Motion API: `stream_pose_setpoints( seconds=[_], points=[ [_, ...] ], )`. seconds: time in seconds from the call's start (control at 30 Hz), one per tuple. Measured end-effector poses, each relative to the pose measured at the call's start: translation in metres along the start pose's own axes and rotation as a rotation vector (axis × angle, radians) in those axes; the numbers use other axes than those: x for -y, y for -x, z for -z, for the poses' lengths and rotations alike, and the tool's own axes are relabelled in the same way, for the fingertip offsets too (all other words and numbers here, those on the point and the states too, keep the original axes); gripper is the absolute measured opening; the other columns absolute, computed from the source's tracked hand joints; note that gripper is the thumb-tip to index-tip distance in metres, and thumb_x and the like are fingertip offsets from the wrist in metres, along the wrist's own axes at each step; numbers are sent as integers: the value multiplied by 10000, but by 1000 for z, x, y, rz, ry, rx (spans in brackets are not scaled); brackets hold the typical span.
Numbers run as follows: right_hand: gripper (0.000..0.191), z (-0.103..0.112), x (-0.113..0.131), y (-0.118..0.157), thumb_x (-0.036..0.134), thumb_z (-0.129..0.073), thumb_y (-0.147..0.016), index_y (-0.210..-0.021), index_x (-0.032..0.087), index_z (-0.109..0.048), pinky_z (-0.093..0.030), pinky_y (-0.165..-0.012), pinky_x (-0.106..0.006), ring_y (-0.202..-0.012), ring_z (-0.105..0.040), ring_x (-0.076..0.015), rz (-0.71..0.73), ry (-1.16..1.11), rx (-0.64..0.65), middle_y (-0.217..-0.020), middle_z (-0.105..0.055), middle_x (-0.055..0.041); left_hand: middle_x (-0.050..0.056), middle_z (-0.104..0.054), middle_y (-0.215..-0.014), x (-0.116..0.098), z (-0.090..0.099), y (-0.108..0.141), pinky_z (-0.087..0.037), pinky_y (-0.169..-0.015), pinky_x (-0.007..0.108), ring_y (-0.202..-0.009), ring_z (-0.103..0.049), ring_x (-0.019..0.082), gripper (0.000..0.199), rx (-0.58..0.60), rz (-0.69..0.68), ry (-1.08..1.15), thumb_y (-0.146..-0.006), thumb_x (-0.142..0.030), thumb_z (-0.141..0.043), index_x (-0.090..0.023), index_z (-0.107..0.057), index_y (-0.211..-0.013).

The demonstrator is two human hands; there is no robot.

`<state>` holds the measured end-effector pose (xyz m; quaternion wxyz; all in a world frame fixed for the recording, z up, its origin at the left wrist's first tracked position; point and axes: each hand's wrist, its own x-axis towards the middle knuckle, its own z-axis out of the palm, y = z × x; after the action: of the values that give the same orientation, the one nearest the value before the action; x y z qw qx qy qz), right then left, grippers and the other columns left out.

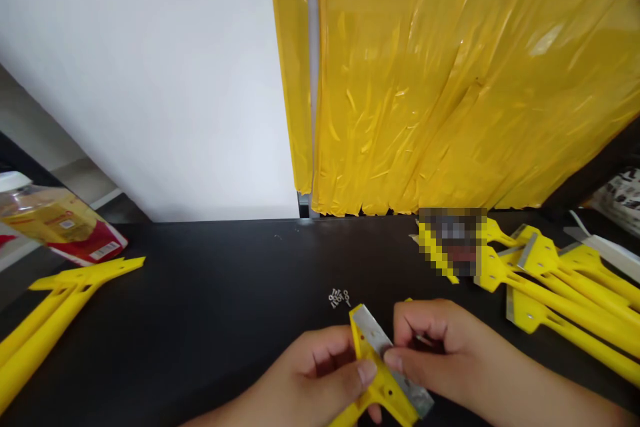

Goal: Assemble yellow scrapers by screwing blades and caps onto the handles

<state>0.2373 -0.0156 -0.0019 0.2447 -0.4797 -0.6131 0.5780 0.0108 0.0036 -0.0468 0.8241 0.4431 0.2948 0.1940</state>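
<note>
My left hand [325,370] grips a yellow plastic scraper [370,347] near the front edge of the black table, thumb across its head. A grey metal blade [373,329] lies along the scraper head, which has small holes in it. My right hand [435,344] is closed at the blade's far side, its thumb on the metal and its fingers curled. Whether anything small sits inside those curled fingers I cannot tell. Just beyond the scraper, a little pile of screws and nuts [339,297] lies on the table.
Several yellow scrapers with blades [543,257] are heaped at the right. On the left lie yellow scraper handles [60,307] beside a bottle with a red and yellow label [65,224]. A white panel [165,80] and a yellow plastic curtain [425,80] stand behind the table [225,294].
</note>
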Motion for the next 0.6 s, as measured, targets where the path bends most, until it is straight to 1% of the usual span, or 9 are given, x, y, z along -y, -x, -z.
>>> stream_pose_setpoints(
  seconds=[0.07, 0.13, 0.2, 0.3, 0.4, 0.5, 0.6],
  points=[
    [395, -3, 0, -1, 472, -657, -964, -731, 203, -485, -302, -584, -244, -646, -372, -118, 6, 1, 24, -675, -446, 57, 52, -734, -886, 3, 1, 0, -451, -590, 189, -698, -635, 115, 485, 8, -42, -14, -849, -601, -787, -179, -752, -1087],
    [381, -6, 1, -1, 475, -642, -963, -742, 203, -496, -315, -597, -253, -659, -384, -126, 4, 5, 39, -689, -461, 48, 46, -716, -901, 4, 1, 0, -486, -680, 224, -721, -641, 116, 446, 14, -74, -37, -877, -574, -772, -176, -743, -1077],
    [354, -7, 1, 0, 456, -628, -964, -751, 201, -504, -334, -616, -262, -678, -403, -134, 2, 21, 34, -709, -480, 36, 45, -696, -901, 4, 0, 1, -488, -715, 245, -724, -636, 117, 435, 16, -94, -60, -897, -562, -756, -168, -735, -1079],
    [312, -9, 2, 1, 414, -612, -966, -759, 199, -520, -354, -634, -263, -700, -424, -140, 0, 36, 34, -730, -500, 26, 46, -684, -910, 3, -2, 3, -483, -711, 252, -725, -631, 126, 450, 4, -79, -71, -904, -570, -739, -174, -726, -1117],
    [277, -10, 2, 1, 380, -639, -948, -762, 197, -545, -353, -634, -250, -710, -429, -137, -4, 45, 41, -736, -509, 28, 41, -664, -905, 2, -5, 4, -495, -723, 266, -733, -619, 132, 454, -8, -55, -61, -895, -576, -745, -181, -720, -1116],
    [248, -13, 4, 0, 363, -667, -921, -766, 198, -565, -366, -642, -245, -711, -436, -135, -7, 43, 58, -735, -511, 34, 15, -626, -830, -2, -10, 6, -479, -674, 240, -679, -568, 109, 464, -45, -40, -80, -869, -609, -756, -172, -717, -1019],
    [242, -15, 12, 1, 399, -648, -925, -789, 204, -602, -400, -657, -250, -732, -480, -148, -36, 76, 79, -751, -537, 27, -3, -597, -748, -6, -14, 6, -435, -592, 208, -616, -520, 95, 503, -89, -25, -111, -834, -660, -758, -164, -710, -910]
  ],
)
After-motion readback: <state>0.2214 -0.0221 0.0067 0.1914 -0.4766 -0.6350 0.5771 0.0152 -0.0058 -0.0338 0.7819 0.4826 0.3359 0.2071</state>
